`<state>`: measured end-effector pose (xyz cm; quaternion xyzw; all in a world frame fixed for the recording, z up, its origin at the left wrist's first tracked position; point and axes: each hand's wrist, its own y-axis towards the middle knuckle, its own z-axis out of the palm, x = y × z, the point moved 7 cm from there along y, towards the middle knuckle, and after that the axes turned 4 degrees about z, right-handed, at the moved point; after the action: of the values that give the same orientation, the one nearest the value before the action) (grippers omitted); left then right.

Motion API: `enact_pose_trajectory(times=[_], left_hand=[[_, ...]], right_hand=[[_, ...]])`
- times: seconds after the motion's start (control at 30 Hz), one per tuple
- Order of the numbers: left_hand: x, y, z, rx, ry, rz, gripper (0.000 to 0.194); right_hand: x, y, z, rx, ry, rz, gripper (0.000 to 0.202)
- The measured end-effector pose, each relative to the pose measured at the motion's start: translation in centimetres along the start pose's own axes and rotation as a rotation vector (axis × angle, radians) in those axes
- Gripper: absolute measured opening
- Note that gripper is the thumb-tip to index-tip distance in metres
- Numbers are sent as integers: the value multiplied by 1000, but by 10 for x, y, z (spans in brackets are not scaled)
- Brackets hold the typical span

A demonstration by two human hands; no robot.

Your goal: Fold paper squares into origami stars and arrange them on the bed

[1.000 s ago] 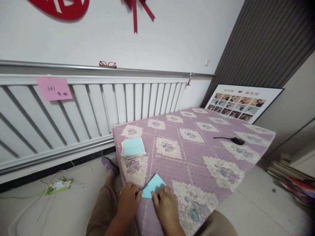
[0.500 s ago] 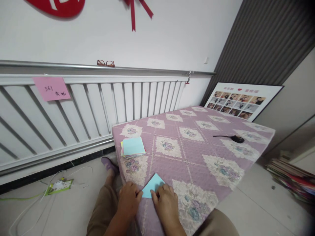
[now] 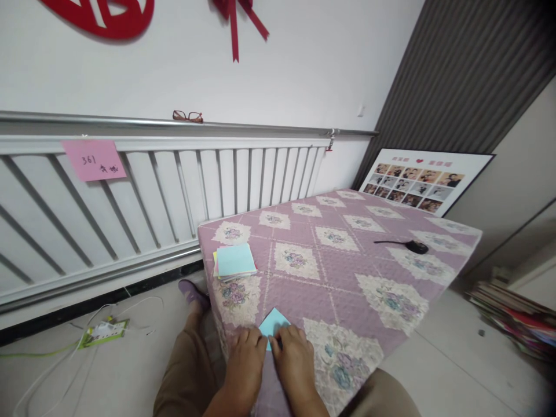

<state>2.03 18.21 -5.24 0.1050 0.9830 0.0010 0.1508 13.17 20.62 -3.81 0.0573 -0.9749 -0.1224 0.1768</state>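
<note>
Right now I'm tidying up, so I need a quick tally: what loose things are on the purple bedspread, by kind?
Folded blue paper under the left hand and right hand: 1
Stack of coloured paper sheets: 1
Black object with a cord, too small to identify: 1
Total: 3 things on the bedspread

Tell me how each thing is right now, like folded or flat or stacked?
Blue paper: folded, flat on the quilt, pressed under both hands.
Left hand: on the paper.
Right hand: on the paper.
Paper stack: piled flat, untouched.
Glasses: open, resting on the rail.
Pink note: stuck on the radiator.
</note>
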Motion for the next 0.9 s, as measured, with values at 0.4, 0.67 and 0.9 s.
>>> enact_pose_trajectory(times=[0.4,0.67,0.9], left_hand=[[7,-2,-2,-25,-15,3,35],[12,14,-12,17,63,106,25],[20,20,-16,-15,17,72,27]], right_hand=[[-18,6,4,-194,165,-11,37],[-23,5,-4,-170,308,34,31],[-28,2,1,-137,375,67,26]])
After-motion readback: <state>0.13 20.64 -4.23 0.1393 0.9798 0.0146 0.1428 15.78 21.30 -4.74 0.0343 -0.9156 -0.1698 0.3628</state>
